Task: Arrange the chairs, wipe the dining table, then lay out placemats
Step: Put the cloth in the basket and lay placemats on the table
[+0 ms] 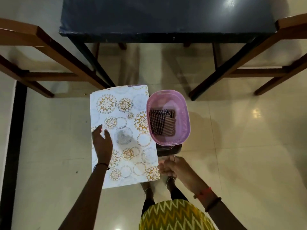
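A white placemat (126, 130) printed with gold and grey flower circles is held flat above the floor, in front of me. My left hand (102, 145) lies on its left side with the fingers stretched out. My right hand (171, 166) has curled fingers that pinch the mat's lower right edge. A pink plastic basket (184, 112) sits just right of the mat with a folded checked cloth (162, 122) inside. The dark blue dining table (166, 15) stands ahead, its top bare.
One wooden chair (33, 42) stands at the table's left side and another wooden chair (285, 52) at its right. The basket rests on a dark stool (169, 149). The table's dark legs (93, 62) angle down toward the mat. The floor is glossy cream tile.
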